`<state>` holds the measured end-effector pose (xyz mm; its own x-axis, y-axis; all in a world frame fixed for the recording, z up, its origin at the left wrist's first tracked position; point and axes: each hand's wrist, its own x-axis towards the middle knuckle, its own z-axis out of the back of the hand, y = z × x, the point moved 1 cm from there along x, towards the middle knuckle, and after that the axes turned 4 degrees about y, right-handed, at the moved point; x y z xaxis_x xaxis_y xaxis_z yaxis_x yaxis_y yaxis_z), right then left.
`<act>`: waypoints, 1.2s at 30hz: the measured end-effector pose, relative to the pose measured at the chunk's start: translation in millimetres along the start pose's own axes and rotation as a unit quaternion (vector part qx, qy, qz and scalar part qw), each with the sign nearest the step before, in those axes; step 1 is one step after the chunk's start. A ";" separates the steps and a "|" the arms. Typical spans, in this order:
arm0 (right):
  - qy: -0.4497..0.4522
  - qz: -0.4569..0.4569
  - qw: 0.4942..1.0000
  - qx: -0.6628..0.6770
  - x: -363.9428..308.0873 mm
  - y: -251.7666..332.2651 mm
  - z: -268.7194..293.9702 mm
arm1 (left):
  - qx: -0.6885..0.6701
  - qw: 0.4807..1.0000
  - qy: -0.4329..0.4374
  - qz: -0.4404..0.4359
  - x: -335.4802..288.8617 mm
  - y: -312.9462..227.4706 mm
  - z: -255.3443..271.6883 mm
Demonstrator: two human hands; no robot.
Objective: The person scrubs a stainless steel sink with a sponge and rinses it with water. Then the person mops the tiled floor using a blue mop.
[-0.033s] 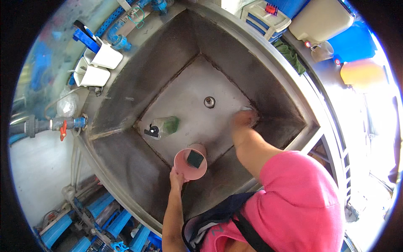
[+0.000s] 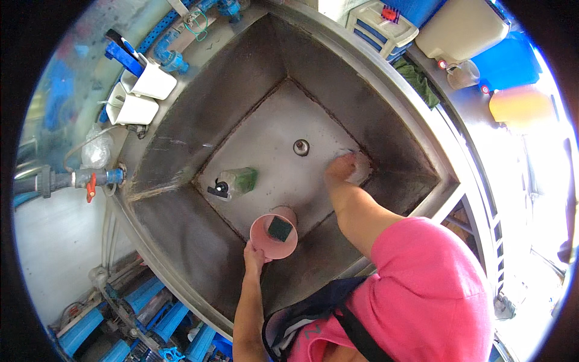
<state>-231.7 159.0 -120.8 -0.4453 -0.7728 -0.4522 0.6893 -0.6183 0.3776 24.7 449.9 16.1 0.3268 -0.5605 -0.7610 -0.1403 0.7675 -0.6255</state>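
Note:
My left hand (image 2: 255,253) is closed on the near-left side of a pink plastic jug (image 2: 281,249) over the lower part of the metal sink. Inside the jug shows a dark green scouring pad (image 2: 279,228). My right hand (image 2: 342,165) reaches down to the sink floor (image 2: 271,120) by its right corner. Its fingers are blurred, with something pale beside them, so I cannot make out a hold. A clear bottle (image 2: 240,181) with a black top and green in it lies left of the jug. Beyond it, mid-floor, is a round metal drain fitting (image 2: 301,146).
Steep, stained walls (image 2: 217,84) enclose the sink. On the left rim hang white holders (image 2: 152,79) with brushes, above a pipe with a red valve handle (image 2: 91,188). Beige (image 2: 463,30) and orange (image 2: 522,107) containers stand at the back right. Blue machinery (image 2: 145,295) is at lower left.
My right hand has slid a little to the left and toward the far side on the sink floor. My left hand and the jug stay where they were.

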 end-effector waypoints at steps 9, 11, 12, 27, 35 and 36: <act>0.320 -0.070 0.935 -0.135 27.8 -25.2 7.6 | -0.068 0.997 0.018 0.034 -8.7 -22.5 -10.0; 0.433 -0.042 0.874 -0.217 24.3 -9.1 29.2 | -0.059 0.998 0.010 0.010 -11.3 -34.8 -19.5; 0.465 -0.017 0.848 -0.256 17.7 14.6 36.1 | -0.057 0.998 0.009 -0.007 -11.5 -39.9 -26.7; 0.390 0.538 0.565 -0.489 -109.3 205.1 185.2 | 0.009 0.963 0.174 -0.203 70.8 -108.9 -276.8; 0.389 0.654 0.550 -0.344 -139.5 129.1 83.4 | 0.224 0.917 0.289 -0.159 10.9 -119.8 -240.0; 0.381 0.668 0.536 -0.348 -143.7 115.9 75.3 | 0.316 0.883 0.305 -0.165 -10.1 -116.8 -218.2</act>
<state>-130.8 187.6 48.9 0.8916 -0.0123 -0.4527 0.2663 0.8227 0.5022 -166.2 298.0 59.2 -0.3385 -0.7014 -0.6273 0.4814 0.4437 -0.7559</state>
